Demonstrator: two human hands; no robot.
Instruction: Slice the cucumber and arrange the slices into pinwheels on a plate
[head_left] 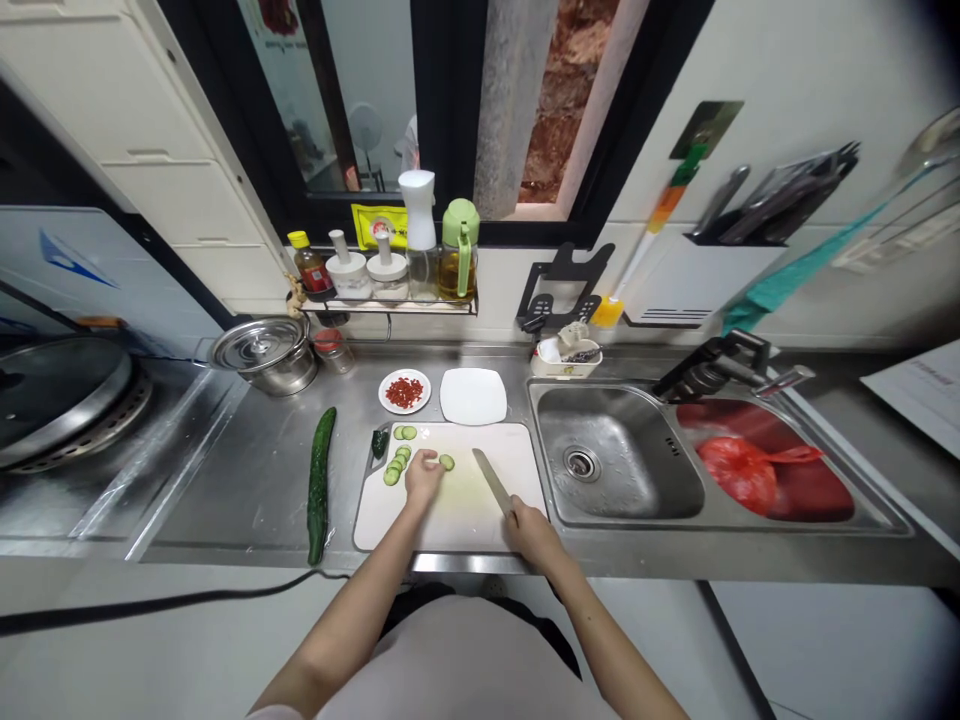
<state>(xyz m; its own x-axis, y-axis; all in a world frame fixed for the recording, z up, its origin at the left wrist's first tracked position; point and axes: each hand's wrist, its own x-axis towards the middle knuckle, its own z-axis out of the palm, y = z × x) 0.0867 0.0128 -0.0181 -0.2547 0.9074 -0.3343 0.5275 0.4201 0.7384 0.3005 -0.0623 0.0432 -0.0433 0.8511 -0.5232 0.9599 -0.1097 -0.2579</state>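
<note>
My left hand [424, 478] is over the white cutting board [472, 535], its fingers curved and slightly apart. A single cucumber slice [447, 462] lies right at its fingertips; I cannot tell whether they touch it. More cucumber slices [397, 465] lie in a short overlapping row to the left, with another pair behind them. A dark green cucumber end piece [380, 443] sits at the board's left edge. My right hand [534, 535] is closed round the handle of a kitchen knife [491, 480], whose blade points away over the board's right half.
A whole cucumber [320, 485] lies on the steel counter [225, 470] at left. Behind the board stand a plate of chopped red pieces [405, 391] and a white square plate [473, 396]. A double sink [615, 515] is at right, with a red bag [739, 475] in it.
</note>
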